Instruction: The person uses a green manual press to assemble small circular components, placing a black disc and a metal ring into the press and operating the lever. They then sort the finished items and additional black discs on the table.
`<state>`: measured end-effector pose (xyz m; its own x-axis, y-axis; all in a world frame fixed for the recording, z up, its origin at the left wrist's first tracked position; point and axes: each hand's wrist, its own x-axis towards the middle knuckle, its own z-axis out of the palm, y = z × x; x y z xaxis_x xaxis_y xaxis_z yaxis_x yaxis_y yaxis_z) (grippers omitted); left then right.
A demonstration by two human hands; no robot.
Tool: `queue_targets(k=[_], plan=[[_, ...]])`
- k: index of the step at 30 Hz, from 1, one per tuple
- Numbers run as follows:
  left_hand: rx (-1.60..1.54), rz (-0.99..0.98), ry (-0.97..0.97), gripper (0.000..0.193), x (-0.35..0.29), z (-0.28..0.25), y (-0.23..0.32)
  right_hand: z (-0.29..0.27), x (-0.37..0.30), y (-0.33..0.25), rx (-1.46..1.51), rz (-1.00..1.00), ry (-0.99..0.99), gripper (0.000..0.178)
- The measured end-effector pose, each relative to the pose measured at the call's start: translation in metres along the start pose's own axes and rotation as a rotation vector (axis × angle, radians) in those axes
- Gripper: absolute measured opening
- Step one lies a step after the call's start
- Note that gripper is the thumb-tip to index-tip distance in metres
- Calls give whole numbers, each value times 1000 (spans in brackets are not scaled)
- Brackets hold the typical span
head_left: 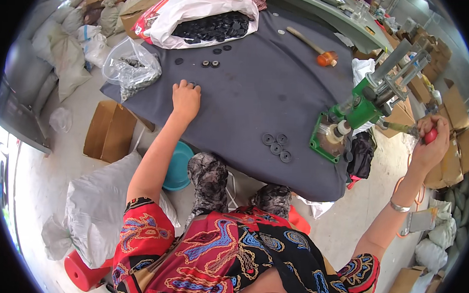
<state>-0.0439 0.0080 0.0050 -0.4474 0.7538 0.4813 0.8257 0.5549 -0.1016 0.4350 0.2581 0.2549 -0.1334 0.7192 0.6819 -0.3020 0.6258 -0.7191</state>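
My left hand (186,99) lies knuckles up on the dark grey table cover (257,95), fingers curled over a small dark part that I can barely see. My right hand (432,140) is closed around the red knob of the lever on a green hand press (351,117) at the table's right edge. Several black round discs (277,146) lie in a cluster just left of the press base. A few more discs (209,63) sit farther up the table.
A white plastic bag full of black discs (211,25) stands at the far end, with a clear bag of small parts (132,68) at the left corner. A wooden-handled mallet (314,48) lies at the back right. Cardboard boxes, sacks and a teal bowl (178,167) surround the table.
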Motion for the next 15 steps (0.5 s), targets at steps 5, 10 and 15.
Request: queue_targets(k=[5, 10, 15], plan=[[-210, 130, 84, 17, -3, 6, 20, 1, 15, 8, -1, 23, -2, 22], [-618, -100, 279, 22, 33, 14, 19, -5, 17, 5, 3, 15, -42, 22], [-637, -409, 263, 25, 84, 52, -22, 1, 17, 7, 5, 12, -17, 22]])
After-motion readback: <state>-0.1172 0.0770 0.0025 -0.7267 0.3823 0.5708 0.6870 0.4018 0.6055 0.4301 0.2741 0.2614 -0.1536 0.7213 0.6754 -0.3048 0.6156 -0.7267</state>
